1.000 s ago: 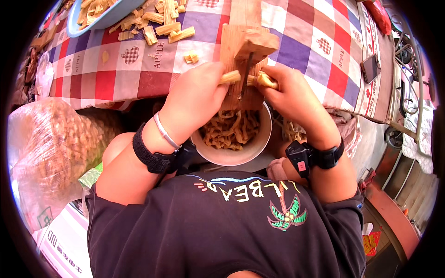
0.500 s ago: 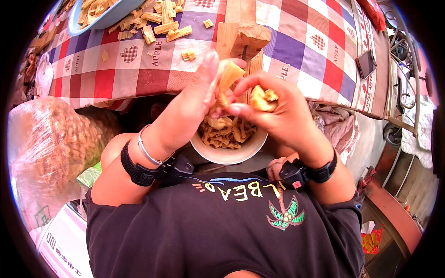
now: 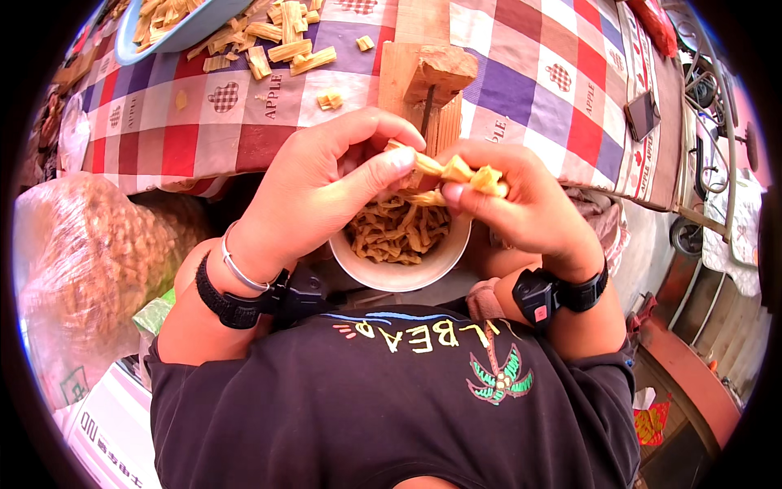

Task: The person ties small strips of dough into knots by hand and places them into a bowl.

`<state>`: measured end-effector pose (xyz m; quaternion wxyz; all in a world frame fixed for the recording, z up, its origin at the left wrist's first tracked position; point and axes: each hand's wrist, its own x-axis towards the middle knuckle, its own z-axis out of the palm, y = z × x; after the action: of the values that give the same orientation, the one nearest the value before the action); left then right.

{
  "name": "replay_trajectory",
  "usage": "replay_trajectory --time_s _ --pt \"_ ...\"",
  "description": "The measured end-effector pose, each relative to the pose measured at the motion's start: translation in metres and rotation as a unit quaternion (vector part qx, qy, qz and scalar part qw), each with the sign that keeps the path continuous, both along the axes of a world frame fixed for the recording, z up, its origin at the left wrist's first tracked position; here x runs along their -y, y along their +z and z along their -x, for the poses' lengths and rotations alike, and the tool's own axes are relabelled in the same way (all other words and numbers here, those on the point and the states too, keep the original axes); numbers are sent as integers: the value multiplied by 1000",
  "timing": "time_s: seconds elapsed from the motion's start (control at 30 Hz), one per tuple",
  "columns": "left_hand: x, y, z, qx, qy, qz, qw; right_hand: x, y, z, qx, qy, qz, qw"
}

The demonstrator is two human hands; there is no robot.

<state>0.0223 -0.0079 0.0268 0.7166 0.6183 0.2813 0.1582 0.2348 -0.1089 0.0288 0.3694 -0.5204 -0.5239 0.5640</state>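
Note:
A pale yellow, folded fibrous strip [image 3: 429,165] stretches between my two hands, above a white bowl [image 3: 397,283]. My left hand [image 3: 334,171] pinches its left end between thumb and fingers. At the other end, my right hand [image 3: 525,196] is closed on the strip and on a small yellow bunch [image 3: 487,180] that sticks out beside the thumb. I cannot tell whether bunch and strip are one piece. In the bowl lie many twisted, brownish-yellow strips [image 3: 399,235], partly hidden by my hands. The fingertips of my left hand are partly out of sight.
Beyond my hands, a wooden stand [image 3: 440,69] with a thin metal rod rests on the checked tablecloth [image 3: 509,81]. Loose yellow strips [image 3: 289,45] lie near a blue basin [image 3: 130,45]. A dark flat object [image 3: 643,114] is at right, a bulging clear bag [image 3: 90,261] at left.
My left hand has turned and lowered its fingers. The strip, upright between my hands before, now lies slanted across toward my right hand. My right hand has shifted slightly right and down.

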Motion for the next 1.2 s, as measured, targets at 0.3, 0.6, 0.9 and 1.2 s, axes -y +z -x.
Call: replay_trajectory --time_s 0.3,0.6,0.9,1.2 --pt "2 -17 -16 -63 50 -57 995 -15 -12 -16 167 -58 -19 984" --pt "-2 -25 -19 -98 64 -152 981 -25 -18 -21 186 -50 -9 981" --pt "-9 -42 -23 -140 89 -334 928 -24 -29 -9 296 -55 -47 952" --pt "22 -3 -12 94 -25 86 992 -6 19 11 -171 -151 67 971"
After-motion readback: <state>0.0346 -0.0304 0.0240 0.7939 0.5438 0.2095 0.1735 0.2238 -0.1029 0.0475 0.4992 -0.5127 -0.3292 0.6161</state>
